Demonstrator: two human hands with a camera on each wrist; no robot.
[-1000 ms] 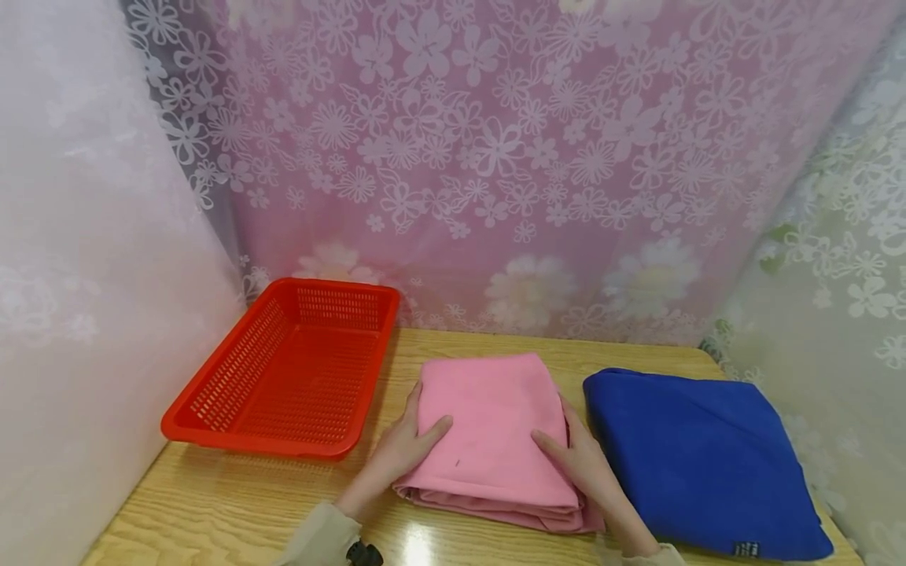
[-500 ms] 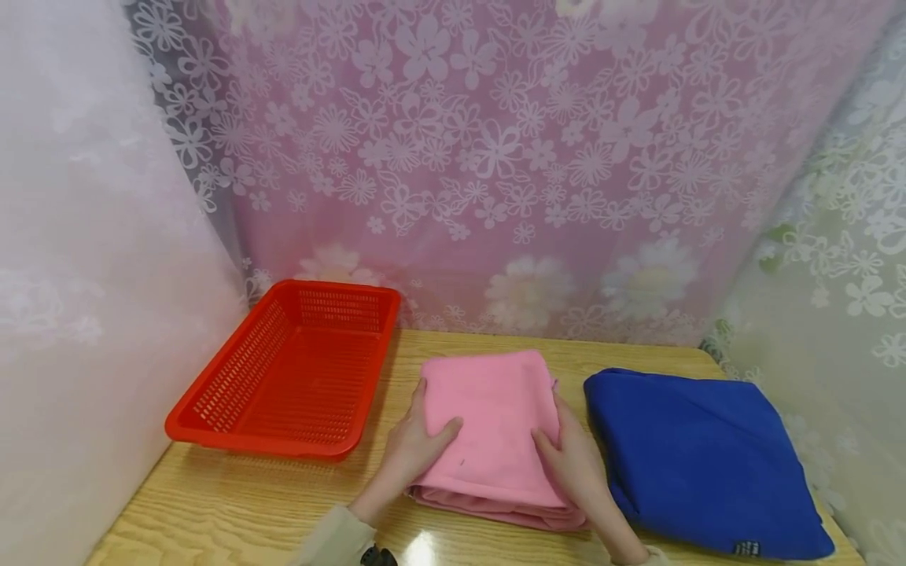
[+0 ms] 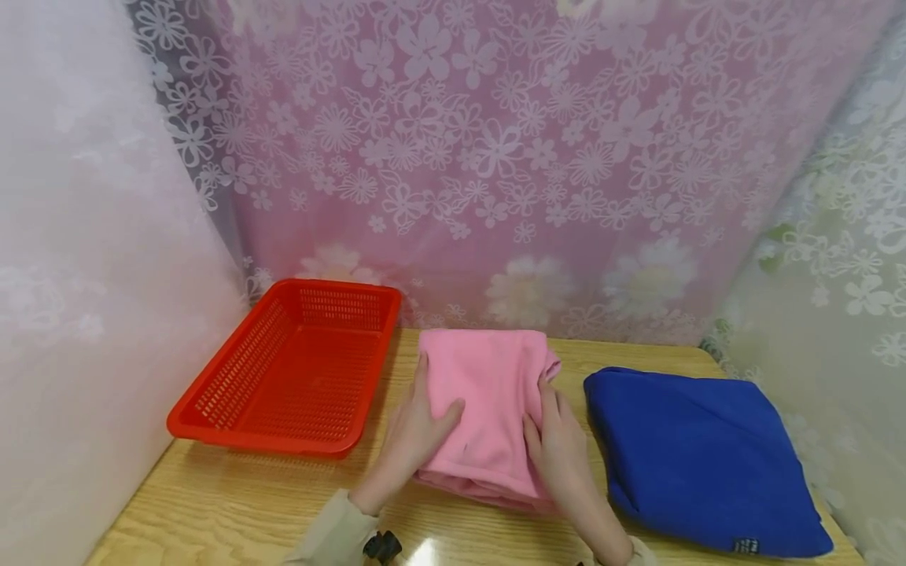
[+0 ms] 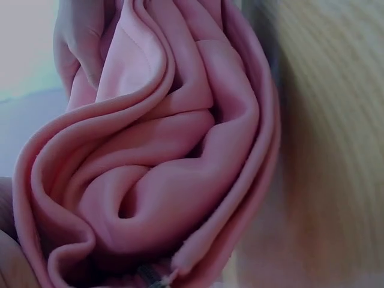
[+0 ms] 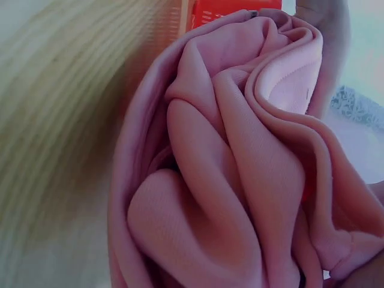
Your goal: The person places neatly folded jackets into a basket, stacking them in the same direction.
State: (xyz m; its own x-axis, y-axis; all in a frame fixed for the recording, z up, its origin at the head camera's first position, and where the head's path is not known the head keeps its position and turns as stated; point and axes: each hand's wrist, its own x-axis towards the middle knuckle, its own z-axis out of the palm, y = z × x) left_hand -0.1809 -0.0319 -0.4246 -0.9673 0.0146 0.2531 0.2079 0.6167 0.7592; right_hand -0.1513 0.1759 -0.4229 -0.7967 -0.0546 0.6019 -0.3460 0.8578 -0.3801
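Folded pink cloth [image 3: 488, 393] at mid desk [image 3: 212, 503], btwn red basket [image 3: 262, 444] (left) & blue cloth [image 3: 708, 464] (right) — can't tell if it's lifted. L hand [image 3: 416, 431] & R hand [image 3: 559, 450] grip its sides, thumbs on top, other fingers [image 3: 548, 395] along the edges — near end shows bunched layers.

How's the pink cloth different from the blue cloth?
Color: the pink cloth is light, and the blue cloth is dark.
Touch: the left hand and right hand grip the pink cloth, while no hand touches the blue cloth.
Size: from above, the pink cloth looks narrower than the blue cloth.
Same: both look folded.
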